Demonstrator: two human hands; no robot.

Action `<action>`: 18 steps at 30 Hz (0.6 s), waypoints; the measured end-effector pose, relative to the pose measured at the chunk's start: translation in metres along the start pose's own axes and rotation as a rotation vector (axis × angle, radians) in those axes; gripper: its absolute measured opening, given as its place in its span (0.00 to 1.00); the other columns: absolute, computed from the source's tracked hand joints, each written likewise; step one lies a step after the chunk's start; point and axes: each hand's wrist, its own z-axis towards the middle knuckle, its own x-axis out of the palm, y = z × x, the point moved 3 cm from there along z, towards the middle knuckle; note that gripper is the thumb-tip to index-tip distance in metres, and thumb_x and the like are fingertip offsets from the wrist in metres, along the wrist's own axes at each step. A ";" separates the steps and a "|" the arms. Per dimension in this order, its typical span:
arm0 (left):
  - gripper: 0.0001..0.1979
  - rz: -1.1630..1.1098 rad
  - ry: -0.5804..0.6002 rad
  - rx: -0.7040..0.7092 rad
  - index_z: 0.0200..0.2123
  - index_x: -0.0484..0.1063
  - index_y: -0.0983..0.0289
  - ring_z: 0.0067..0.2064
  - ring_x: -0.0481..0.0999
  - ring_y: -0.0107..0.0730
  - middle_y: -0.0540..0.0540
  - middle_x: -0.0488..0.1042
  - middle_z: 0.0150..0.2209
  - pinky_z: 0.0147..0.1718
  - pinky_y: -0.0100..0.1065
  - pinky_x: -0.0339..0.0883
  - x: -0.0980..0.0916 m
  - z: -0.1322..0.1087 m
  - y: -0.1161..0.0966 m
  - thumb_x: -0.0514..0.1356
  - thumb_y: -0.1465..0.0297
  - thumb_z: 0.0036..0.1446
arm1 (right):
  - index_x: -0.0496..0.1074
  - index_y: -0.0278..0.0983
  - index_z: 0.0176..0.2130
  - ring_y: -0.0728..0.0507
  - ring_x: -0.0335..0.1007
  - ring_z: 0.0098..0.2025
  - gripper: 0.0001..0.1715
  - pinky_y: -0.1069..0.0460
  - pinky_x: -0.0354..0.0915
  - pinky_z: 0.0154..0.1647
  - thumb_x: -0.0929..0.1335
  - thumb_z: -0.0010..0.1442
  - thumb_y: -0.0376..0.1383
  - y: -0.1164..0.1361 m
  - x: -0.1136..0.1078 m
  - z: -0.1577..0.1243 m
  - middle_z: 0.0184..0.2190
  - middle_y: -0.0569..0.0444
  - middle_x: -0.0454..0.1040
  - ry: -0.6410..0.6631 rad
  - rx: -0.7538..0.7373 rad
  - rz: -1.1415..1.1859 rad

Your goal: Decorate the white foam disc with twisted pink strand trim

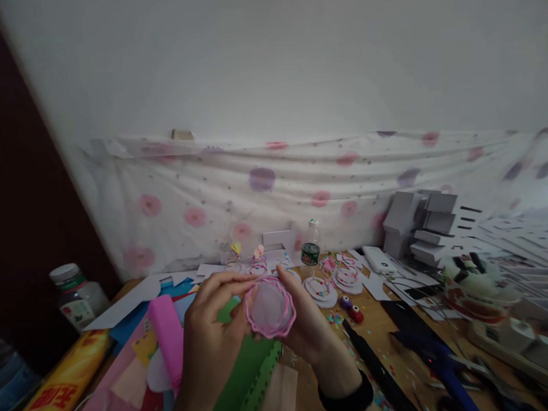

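Observation:
Between my two hands, above the table, is a round whitish piece with a wavy pink rim (270, 308), its flat face turned toward me. My left hand (213, 320) grips its left edge, thumb in front and fingers curled behind. On the opposite side my right hand (306, 316), with a black band at the wrist, closes round the right edge. Beneath them lie a green sheet with punched holes (245, 382) and a pale wooden strip (284, 393). Similar white discs with pink rings (320, 290) rest just behind my right hand.
A pink block (165, 334) lies among coloured papers on the left, beside a yellow packet (59, 387) and a lidded jar (75, 293). At right are a blue glue gun (438, 365), scissors (474, 372), a phone (377, 260) and stacked white boxes (402, 221). A bottle (311, 246) stands behind.

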 end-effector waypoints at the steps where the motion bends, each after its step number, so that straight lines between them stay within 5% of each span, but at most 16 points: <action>1: 0.05 0.015 -0.018 -0.011 0.33 0.80 0.56 0.43 0.79 0.33 0.50 0.79 0.39 0.44 0.32 0.72 -0.002 0.000 -0.001 0.63 0.71 0.61 | 0.77 0.31 0.42 0.45 0.77 0.25 0.30 0.55 0.70 0.22 0.65 0.66 0.55 0.001 0.001 0.000 0.29 0.49 0.80 0.014 -0.001 -0.028; 13: 0.10 0.025 -0.255 -0.197 0.23 0.70 0.59 0.40 0.77 0.33 0.50 0.77 0.36 0.37 0.31 0.70 0.003 -0.006 0.000 0.63 0.69 0.57 | 0.76 0.32 0.49 0.41 0.80 0.27 0.32 0.54 0.72 0.22 0.68 0.61 0.56 0.009 0.003 -0.004 0.31 0.46 0.82 0.073 -0.056 -0.049; 18: 0.04 -0.083 -0.137 -0.154 0.31 0.75 0.58 0.45 0.77 0.34 0.50 0.77 0.41 0.45 0.33 0.70 0.008 -0.008 0.001 0.63 0.71 0.59 | 0.78 0.31 0.43 0.43 0.78 0.24 0.33 0.53 0.73 0.22 0.66 0.64 0.58 0.010 0.000 -0.002 0.31 0.46 0.82 0.053 -0.060 -0.094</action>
